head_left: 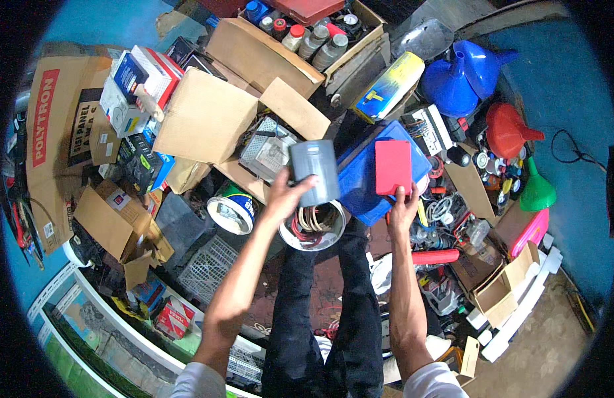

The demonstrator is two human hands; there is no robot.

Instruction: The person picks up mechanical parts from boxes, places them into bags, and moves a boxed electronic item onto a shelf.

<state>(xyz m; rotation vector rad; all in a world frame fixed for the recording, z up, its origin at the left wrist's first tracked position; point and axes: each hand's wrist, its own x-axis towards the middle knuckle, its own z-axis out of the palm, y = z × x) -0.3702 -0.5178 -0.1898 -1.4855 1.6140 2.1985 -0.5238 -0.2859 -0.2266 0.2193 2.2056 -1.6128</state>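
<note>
My left hand [286, 192] grips a grey plastic container [312, 164] above a round pail [332, 235] holding coiled hoses or cables. My right hand [403, 204] has its fingers on a flat red case [393, 166], gripping its lower edge over a blue plastic lid or bin [353, 187]. Left of the grey container, an open cardboard box [203, 117] holds metal items [266, 147]. A white bucket with a blue and green label [229, 211] lies left of the pail.
Cluttered boxes [141, 86] line the left, beside a white frame [119, 329]. Jars [295, 40] fill a box behind. Blue funnels [456, 83], a red funnel [509, 129], a green funnel [536, 187] and loose tools crowd the right. My legs stand at the lower middle.
</note>
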